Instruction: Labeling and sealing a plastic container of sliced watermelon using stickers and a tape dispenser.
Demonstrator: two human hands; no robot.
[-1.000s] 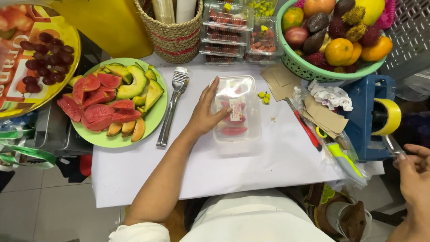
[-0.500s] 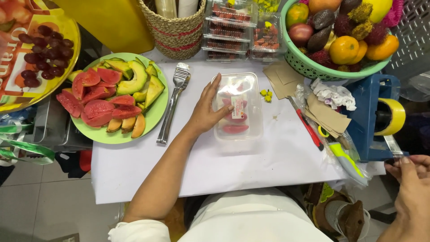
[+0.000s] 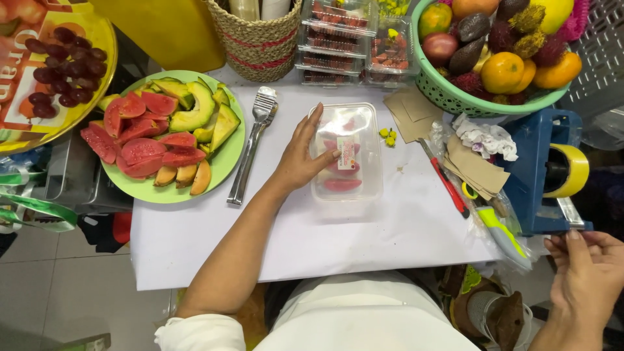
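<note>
2 hands are showing in the head view. I am seeing the left hand (image 3: 300, 158) lying flat and spread on the clear plastic box (image 3: 344, 156), fingers (image 3: 323, 159) pressing on its lid, palm resting on the white table (image 3: 390, 240) just left of it; it is pinning the box, not gripping it. Inside the box, under the fingertips, pink fruit slices (image 3: 342, 184) and a small label are showing through.

The right hand (image 3: 588, 273) is hovering well to the right of the box, at the near corner of the blue tape dispenser (image 3: 539, 175), fingers bent; thumb and forefinger are meeting just below the dispenser's cutter, but I cannot tell whether tape is pinched between them.

Left of the left hand, a pair of metal tongs (image 3: 250, 146) is lying just beside the wrist, and beyond it a green plate (image 3: 227, 166) of sliced fruit. Ahead of the fingers are sitting a woven basket (image 3: 260, 42) and stacked clear boxes (image 3: 338, 39). Between the 2 hands are lying a red-handled knife (image 3: 445, 182) and brown paper pieces (image 3: 478, 169). Beyond the right hand a green basket (image 3: 455, 97) of whole fruit is standing.
</note>
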